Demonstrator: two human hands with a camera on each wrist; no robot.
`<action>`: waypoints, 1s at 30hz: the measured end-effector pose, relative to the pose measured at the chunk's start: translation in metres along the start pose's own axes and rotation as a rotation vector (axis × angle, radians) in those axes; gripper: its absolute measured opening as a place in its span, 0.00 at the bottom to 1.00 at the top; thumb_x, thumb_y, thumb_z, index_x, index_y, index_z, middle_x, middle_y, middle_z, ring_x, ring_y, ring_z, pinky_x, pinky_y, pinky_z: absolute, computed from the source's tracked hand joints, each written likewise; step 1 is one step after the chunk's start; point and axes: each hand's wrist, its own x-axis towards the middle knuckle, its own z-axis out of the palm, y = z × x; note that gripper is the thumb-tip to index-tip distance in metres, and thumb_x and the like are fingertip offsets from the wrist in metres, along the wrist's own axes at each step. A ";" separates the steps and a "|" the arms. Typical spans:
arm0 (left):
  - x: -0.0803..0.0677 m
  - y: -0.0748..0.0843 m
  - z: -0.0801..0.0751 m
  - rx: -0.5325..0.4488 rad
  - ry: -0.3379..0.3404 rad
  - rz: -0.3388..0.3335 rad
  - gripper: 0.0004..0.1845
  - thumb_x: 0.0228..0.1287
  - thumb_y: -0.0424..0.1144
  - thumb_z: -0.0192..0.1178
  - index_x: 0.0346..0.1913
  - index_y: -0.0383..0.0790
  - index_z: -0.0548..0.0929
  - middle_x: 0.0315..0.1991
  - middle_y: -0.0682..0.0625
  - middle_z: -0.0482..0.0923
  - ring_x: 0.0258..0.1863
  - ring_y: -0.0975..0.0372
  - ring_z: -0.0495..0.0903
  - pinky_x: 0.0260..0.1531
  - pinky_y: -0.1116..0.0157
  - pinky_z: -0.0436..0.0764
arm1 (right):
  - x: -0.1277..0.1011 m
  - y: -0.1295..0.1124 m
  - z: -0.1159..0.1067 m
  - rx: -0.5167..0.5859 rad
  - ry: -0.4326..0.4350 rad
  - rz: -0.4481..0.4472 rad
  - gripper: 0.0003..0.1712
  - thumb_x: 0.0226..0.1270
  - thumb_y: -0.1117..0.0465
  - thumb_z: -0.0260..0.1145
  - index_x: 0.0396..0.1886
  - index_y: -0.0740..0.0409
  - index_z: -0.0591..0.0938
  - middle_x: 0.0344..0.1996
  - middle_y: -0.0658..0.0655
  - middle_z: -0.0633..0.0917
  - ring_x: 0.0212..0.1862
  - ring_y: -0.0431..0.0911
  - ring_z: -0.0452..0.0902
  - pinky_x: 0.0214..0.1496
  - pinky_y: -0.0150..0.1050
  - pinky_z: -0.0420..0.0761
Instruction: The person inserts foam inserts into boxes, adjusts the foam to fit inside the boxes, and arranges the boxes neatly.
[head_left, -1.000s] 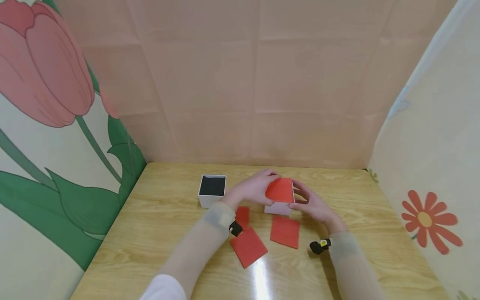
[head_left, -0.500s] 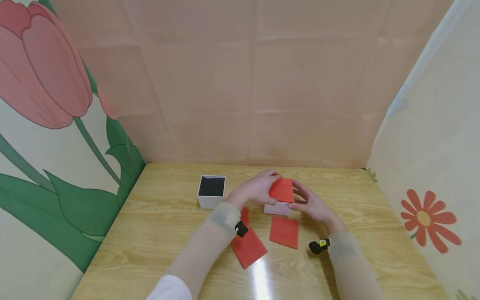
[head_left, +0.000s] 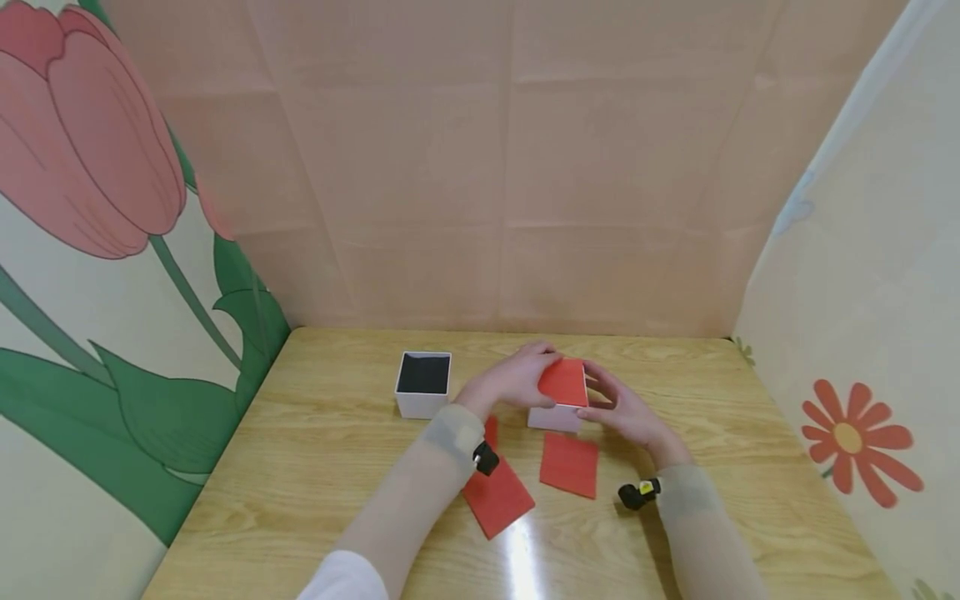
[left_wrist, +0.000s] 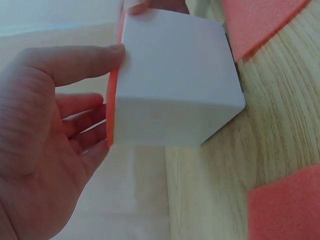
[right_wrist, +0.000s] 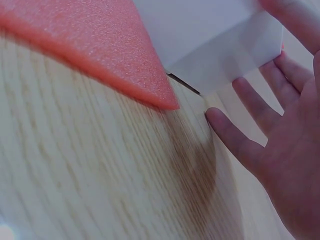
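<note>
A white box (head_left: 555,418) sits right of the table's middle, with a square red foam sheet (head_left: 564,382) lying over its top. My left hand (head_left: 516,379) grips the sheet at the box's rim. In the left wrist view, its thumb touches the near rim and its fingertips reach the sheet's other edge. At the box's right side, my right hand (head_left: 628,410) holds the box, its thumb at the front corner and its fingers spread along the side. The right wrist view shows the lower fingers beside the box's white wall (right_wrist: 235,55). The box's inside is hidden.
A second white box (head_left: 422,405), open on top with a dark inside, stands to the left. One red foam sheet (head_left: 568,465) lies in front of the held box. Another foam sheet (head_left: 501,500) lies nearer, and a third, beyond it, is partly hidden by the left wrist.
My left hand has shifted slightly right over the foam sheet, and its wrist now covers more of the sheet on the table. The right hand and both boxes stay put.
</note>
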 end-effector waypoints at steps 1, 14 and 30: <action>0.000 -0.001 0.001 -0.013 0.000 -0.001 0.45 0.69 0.50 0.73 0.83 0.43 0.66 0.82 0.47 0.60 0.80 0.56 0.60 0.76 0.59 0.67 | 0.000 0.000 0.000 -0.001 0.001 0.000 0.57 0.69 0.50 0.79 0.88 0.32 0.54 0.84 0.59 0.60 0.80 0.68 0.58 0.74 0.72 0.65; -0.006 -0.010 0.010 -0.170 0.004 -0.007 0.45 0.71 0.48 0.72 0.85 0.46 0.63 0.84 0.51 0.58 0.82 0.56 0.58 0.78 0.54 0.64 | -0.001 0.000 -0.001 0.008 0.003 0.016 0.57 0.69 0.49 0.79 0.88 0.30 0.54 0.84 0.59 0.60 0.81 0.69 0.58 0.75 0.73 0.64; -0.014 -0.022 0.015 -0.261 0.014 0.043 0.47 0.72 0.51 0.71 0.87 0.52 0.58 0.86 0.57 0.52 0.84 0.60 0.52 0.80 0.56 0.60 | -0.003 0.001 -0.001 0.008 -0.008 0.009 0.57 0.70 0.50 0.78 0.89 0.33 0.52 0.84 0.59 0.59 0.81 0.68 0.57 0.75 0.73 0.63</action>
